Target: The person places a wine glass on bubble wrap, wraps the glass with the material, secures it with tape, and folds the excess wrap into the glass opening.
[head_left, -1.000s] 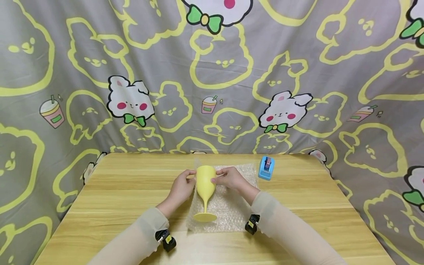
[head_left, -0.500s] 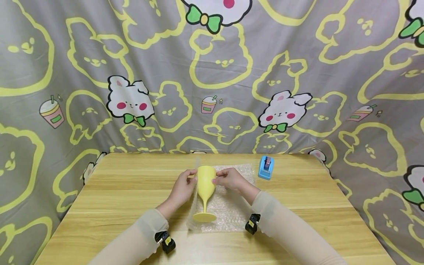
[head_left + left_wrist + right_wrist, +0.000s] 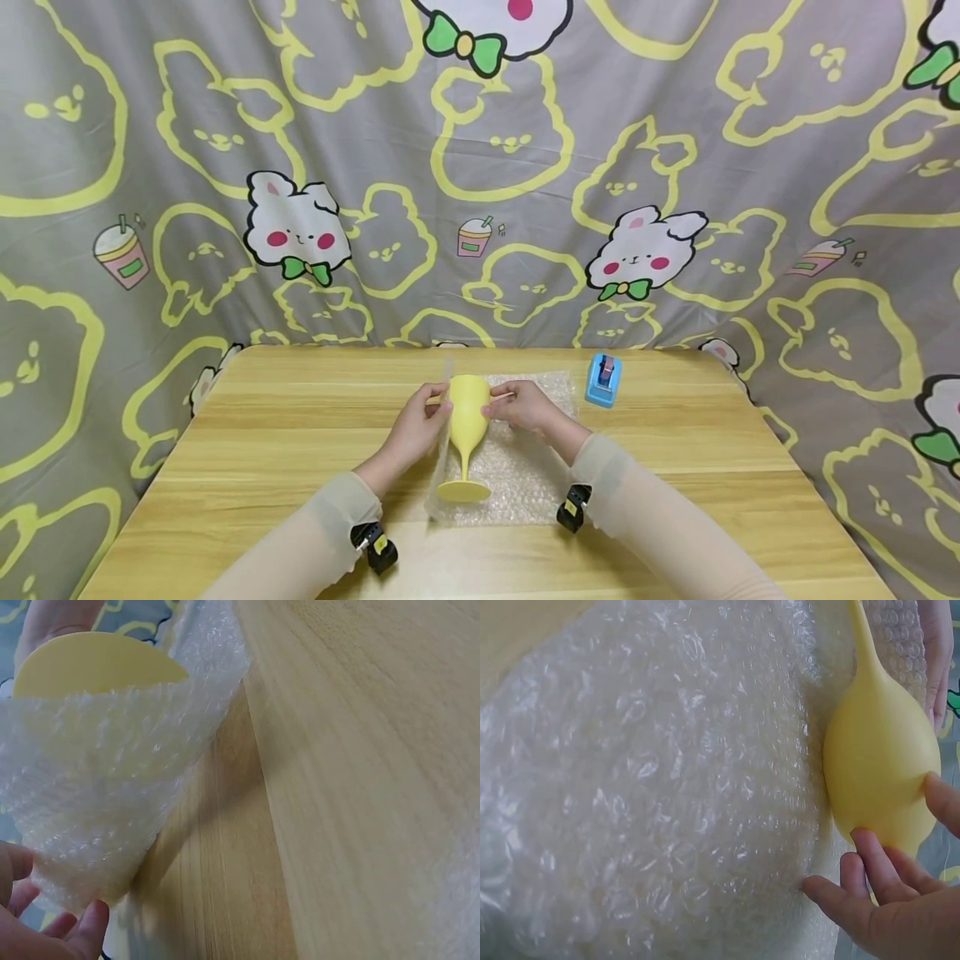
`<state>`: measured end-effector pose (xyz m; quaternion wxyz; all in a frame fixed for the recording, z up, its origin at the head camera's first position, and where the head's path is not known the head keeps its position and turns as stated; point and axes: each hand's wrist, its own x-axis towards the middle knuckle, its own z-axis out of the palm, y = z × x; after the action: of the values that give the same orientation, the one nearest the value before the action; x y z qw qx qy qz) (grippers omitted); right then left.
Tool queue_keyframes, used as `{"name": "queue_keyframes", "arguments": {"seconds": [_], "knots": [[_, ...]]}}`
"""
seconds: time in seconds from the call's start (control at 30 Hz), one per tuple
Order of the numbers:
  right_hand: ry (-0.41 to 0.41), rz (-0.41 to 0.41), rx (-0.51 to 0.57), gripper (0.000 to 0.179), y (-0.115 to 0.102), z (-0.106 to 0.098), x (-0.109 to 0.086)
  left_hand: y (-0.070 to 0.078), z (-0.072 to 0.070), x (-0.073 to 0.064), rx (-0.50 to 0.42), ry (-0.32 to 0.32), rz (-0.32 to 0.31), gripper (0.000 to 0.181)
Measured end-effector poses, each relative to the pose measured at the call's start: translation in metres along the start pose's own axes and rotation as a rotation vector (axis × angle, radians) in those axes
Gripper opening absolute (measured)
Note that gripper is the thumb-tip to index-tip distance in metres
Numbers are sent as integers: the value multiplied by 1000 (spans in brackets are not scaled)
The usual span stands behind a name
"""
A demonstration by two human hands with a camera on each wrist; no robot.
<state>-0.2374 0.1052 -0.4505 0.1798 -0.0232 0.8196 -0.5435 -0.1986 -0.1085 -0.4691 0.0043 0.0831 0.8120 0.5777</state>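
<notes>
A yellow plastic goblet [image 3: 468, 412] lies on a sheet of bubble wrap [image 3: 517, 483], its round foot toward the person. My right hand [image 3: 525, 406] holds the bowl from the right, thumb on one side and fingers on the other, as the right wrist view shows. On the left, my left hand [image 3: 416, 423] grips the raised left edge of the bubble wrap against the bowl. In the left wrist view this raised wrap [image 3: 97, 772] stands in front of the goblet's foot [image 3: 94, 664], covering its lower part. The left fingertips [image 3: 91, 922] show at the wrap's edge.
A blue tape dispenser [image 3: 603, 381] stands at the back right, beyond the bubble wrap's corner. Wooden table top [image 3: 285, 433] extends to both sides. A grey patterned curtain [image 3: 405, 150] hangs behind the table and along its sides.
The left edge of the bubble wrap has come up and slightly to the right, along with the left hand. The goblet's bowl has shifted very slightly right; the right hand barely moves.
</notes>
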Motion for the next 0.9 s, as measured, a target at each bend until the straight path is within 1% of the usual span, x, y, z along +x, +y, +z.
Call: {"name": "queue_keyframes", "arguments": {"seconds": [0.23,0.4,0.47,0.57,0.7,0.9], "knots": [[-1,-5,13,46,0,0,0,3,-1,-3,-42,-22,-38,40],[5,-14,14,44,2,-1,0,5,0,-4,-57,-27,-15,42],[10,-18,-2,42,1,-2,0,4,1,-5,-63,-28,3,43],[9,-43,-54,40,0,-3,0,4,1,-4,-57,-30,21,44],[-9,-70,-105,39,-3,-6,-2,3,2,-4,-42,-38,21,44],[-24,-51,-104,42,-5,-8,-2,3,3,-4,-35,-41,3,44]]}}
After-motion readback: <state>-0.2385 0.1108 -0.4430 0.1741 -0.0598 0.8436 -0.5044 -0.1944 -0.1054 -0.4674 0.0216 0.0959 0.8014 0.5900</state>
